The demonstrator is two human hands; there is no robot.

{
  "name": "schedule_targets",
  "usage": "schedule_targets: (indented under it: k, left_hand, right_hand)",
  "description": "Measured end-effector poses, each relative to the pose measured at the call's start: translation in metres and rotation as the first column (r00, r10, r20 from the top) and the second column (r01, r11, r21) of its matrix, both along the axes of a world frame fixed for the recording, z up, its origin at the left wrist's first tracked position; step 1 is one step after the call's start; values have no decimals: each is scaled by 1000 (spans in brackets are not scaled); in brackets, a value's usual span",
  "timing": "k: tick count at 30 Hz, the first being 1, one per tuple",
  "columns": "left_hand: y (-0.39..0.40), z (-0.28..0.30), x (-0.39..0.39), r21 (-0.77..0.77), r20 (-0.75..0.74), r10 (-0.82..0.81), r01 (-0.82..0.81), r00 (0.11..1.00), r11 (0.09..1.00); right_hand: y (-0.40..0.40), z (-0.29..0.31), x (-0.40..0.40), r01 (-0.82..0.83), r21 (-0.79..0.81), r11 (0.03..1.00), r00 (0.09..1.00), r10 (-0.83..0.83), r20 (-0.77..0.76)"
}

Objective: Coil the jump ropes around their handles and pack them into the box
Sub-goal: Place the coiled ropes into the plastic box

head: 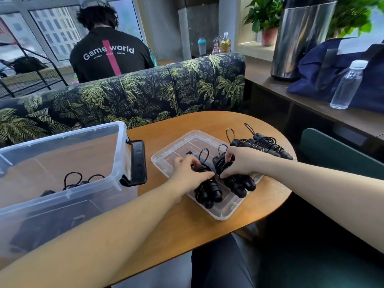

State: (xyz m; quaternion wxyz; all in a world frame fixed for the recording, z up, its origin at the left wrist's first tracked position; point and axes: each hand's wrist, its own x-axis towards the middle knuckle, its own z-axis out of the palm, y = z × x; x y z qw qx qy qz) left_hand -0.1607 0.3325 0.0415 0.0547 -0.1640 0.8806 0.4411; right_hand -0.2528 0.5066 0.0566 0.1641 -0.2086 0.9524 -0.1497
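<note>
A shallow clear plastic lid (220, 213) lies upside down on the wooden table and holds coiled black jump ropes. My left hand (188, 173) grips one coiled rope bundle (208, 192) at its upper end. My right hand (239, 161) grips a second bundle (239, 183) beside it. A third pile of coiled ropes (261, 145) rests on the lid's far right corner. A big clear box (99, 183) with black latches stands at the left; several black ropes (76, 180) lie inside it.
The oval wooden table (207, 231) ends near my lap. A leaf-patterned sofa back (145, 90) runs behind it, with a seated person beyond. At the right, a counter carries a clear water bottle (346, 85), a navy bag and a steel canister.
</note>
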Motion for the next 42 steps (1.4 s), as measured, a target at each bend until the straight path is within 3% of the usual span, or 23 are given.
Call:
schedule_targets:
  k: [2, 5, 13, 19, 24, 29, 34, 38, 42]
  left_hand:
    - [0, -3, -2, 173, 113, 103, -121, 988, 977]
    - [-1, 2, -4, 346, 192, 112, -175, 975, 922]
    - [-2, 31, -5, 400, 69, 56, -79, 996, 913]
    - [-32, 102, 8, 316, -168, 36, 19, 985, 949]
    - [-80, 153, 38, 238, -274, 40, 27, 961, 971]
    - [-144, 173, 73, 179, -295, 118, -66, 948, 982]
    - [-210, 165, 101, 178, -261, 198, -154, 945, 972]
    - [-248, 143, 112, 136, -186, 216, -193, 958, 972]
    - [-269, 115, 107, 40, -40, 123, -122, 992, 992]
  right_hand:
    - [2, -1, 2, 16, -55, 998, 1000, -16, 6]
    - [5, 1, 7, 38, -140, 989, 999, -32, 40]
    - [10, 35, 24, 89, -310, 946, 996, -82, 36]
    - [-3, 84, 38, 188, -625, 758, 981, -118, 152]
    - [-41, 130, 60, 202, -760, 618, 962, 21, 272]
    - [-102, 156, 73, 104, -756, 646, 947, 168, 274]
    - [-173, 161, 82, -36, -676, 736, 934, 266, 240]
    - [-223, 148, 86, -162, -534, 830, 934, 304, 188]
    - [-254, 136, 88, -294, -315, 902, 939, 335, 83]
